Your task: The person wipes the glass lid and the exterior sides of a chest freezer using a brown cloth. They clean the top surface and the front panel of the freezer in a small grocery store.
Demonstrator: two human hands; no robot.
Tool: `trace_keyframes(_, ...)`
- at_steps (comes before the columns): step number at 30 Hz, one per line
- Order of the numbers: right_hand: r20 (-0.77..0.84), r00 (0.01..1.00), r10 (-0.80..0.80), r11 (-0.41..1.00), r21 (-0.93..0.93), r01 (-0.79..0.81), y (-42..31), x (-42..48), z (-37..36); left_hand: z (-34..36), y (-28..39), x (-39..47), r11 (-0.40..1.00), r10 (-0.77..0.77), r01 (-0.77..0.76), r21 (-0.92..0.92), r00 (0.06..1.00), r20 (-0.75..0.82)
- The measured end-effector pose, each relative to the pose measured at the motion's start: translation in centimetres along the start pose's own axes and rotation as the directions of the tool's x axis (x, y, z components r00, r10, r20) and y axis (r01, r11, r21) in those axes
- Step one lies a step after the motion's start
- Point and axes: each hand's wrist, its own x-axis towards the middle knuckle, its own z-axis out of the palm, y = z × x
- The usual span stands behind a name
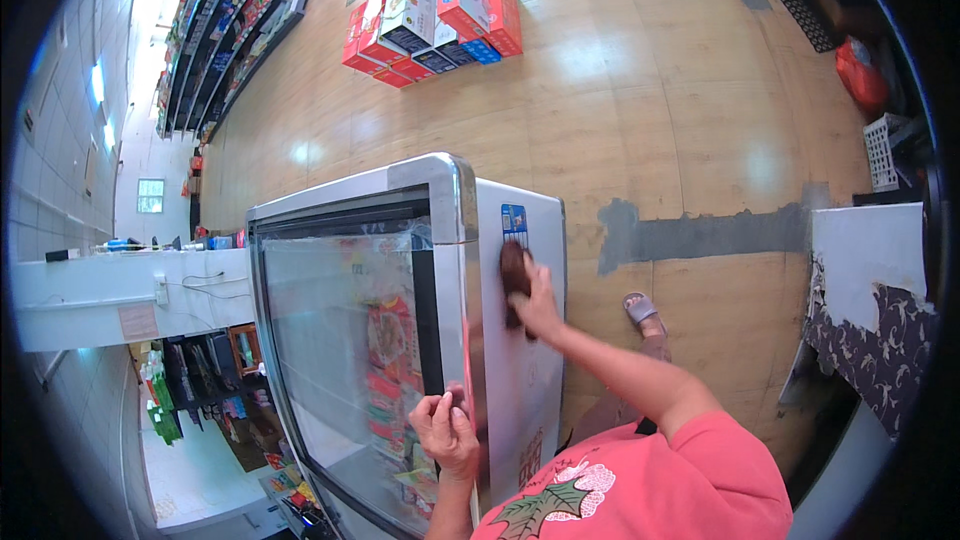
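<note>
A chest freezer with a sliding glass lid [337, 315] stands before me, packaged food [394, 345] showing through the glass. My right hand [538, 300] presses a dark brown cloth [515, 270] flat against the freezer's white side panel [499, 382], just below a blue sticker [514, 219] that bears writing. The cloth is slightly blurred and partly covers the sticker's lower edge. My left hand [448, 431] rests at the freezer's metal-trimmed top edge, fingers bent and fingertips close together, with no object visible in it.
Stacked red and white cartons [427, 22] stand on the wood-look floor beyond the freezer. Stocked store shelves [232, 30] are at the upper left. A white counter [202, 292] adjoins the freezer's left side. On the right are a torn-covered table [870, 247] and a white plastic basket [881, 154].
</note>
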Motion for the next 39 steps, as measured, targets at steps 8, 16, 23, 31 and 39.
trace_keyframes(8, 0.169, 0.871, 0.461, 0.885, -0.014, -0.466, 1.7, -1.2, -0.9, 0.9, 0.1, 3.5, 0.995, 0.094, -0.095, 0.044, 0.995, 0.021)
trace_keyframes(16, 0.397, 0.887, 0.238, 0.952, 0.088, -0.294, -3.8, -13.2, -1.5, 1.8, 0.4, 4.5, 0.993, 0.095, -0.104, 0.054, 0.983, 0.155)
trace_keyframes(23, -0.045, 0.96, -0.277, 0.949, 0.147, 0.281, -4.3, -0.8, -0.3, 2.1, -0.1, 3.9, 0.983, 0.116, -0.135, 0.124, 0.982, 0.147)
trace_keyframes(31, -0.133, 0.99, -0.051, 0.997, -0.063, 0.043, 6.6, 12.9, -1.5, 1.3, -1.0, 2.9, 0.98, 0.112, -0.15, 0.131, 0.96, 0.258)
trace_keyframes(39, 0.052, 0.867, 0.496, 0.868, -0.016, -0.496, 18.5, 10.1, -2.8, -0.1, -0.2, 2.5, 0.982, 0.03, -0.078, 0.169, 0.963, 0.268)
